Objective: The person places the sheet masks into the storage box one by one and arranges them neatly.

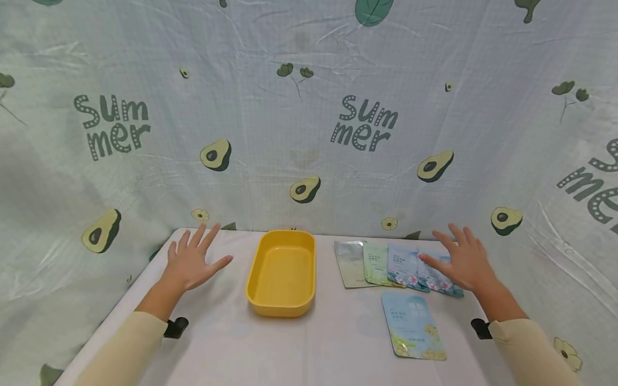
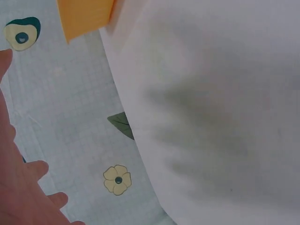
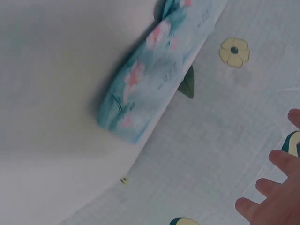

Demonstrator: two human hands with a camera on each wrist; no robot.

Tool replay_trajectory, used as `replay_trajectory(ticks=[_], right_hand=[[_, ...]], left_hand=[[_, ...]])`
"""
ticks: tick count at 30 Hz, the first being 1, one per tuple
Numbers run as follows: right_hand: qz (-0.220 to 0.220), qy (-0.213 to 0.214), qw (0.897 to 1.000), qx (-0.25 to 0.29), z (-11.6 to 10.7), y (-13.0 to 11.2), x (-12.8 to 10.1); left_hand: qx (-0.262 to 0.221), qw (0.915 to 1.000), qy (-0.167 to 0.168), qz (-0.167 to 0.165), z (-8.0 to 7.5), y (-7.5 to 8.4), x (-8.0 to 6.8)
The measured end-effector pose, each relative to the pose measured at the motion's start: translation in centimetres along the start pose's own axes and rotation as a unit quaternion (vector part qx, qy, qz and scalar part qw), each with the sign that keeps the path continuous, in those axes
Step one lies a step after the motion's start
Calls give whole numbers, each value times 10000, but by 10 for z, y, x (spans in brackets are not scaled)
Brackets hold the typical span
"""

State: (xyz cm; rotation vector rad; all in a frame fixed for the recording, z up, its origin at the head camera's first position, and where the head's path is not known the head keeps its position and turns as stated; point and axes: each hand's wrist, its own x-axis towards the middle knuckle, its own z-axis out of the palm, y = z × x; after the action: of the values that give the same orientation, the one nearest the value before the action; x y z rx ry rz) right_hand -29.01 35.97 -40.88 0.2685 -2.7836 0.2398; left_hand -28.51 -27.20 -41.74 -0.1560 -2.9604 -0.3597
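Looking down, we see the avocado-print cloth (image 1: 299, 107) rising behind and around the white table (image 1: 338, 343), printed with "Summer". On the table, left of centre, sits a yellow tray (image 1: 282, 273), empty as far as we can see. To its right, along the far edge, four sachets (image 1: 386, 264) lie in an overlapping row: a silver one, a green one, then two blue ones with pink flowers. A fifth, a blue sachet with yellow flowers (image 1: 412, 332), lies apart on the near side of the row.

Our left hand (image 1: 190, 260) is spread flat with fingers splayed, over the table left of the tray, holding nothing; we cannot tell whether it touches the cloth. Our right hand (image 1: 461, 260) is likewise spread, fingers straight, over the right end of the row, its thumb across the rightmost pink-flowered sachet (image 3: 150, 84); contact is unclear. Cream sleeves cover both forearms.
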Motion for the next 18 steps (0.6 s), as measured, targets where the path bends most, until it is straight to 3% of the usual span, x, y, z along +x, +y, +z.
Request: replay_trajectory(ticks=[6,11,18], right_hand=[[-52,-71,9992,390,15,-6,-17],[17,-405,9927,1138,24,-16,-31],[27,-488,9836,1734,33,-28,-49]], left_hand=[[-172,9995,146,216,8,15,-8],[-405,9983,299,287,11,25,-17],[-1214,9902,543,419,19,33,-30]])
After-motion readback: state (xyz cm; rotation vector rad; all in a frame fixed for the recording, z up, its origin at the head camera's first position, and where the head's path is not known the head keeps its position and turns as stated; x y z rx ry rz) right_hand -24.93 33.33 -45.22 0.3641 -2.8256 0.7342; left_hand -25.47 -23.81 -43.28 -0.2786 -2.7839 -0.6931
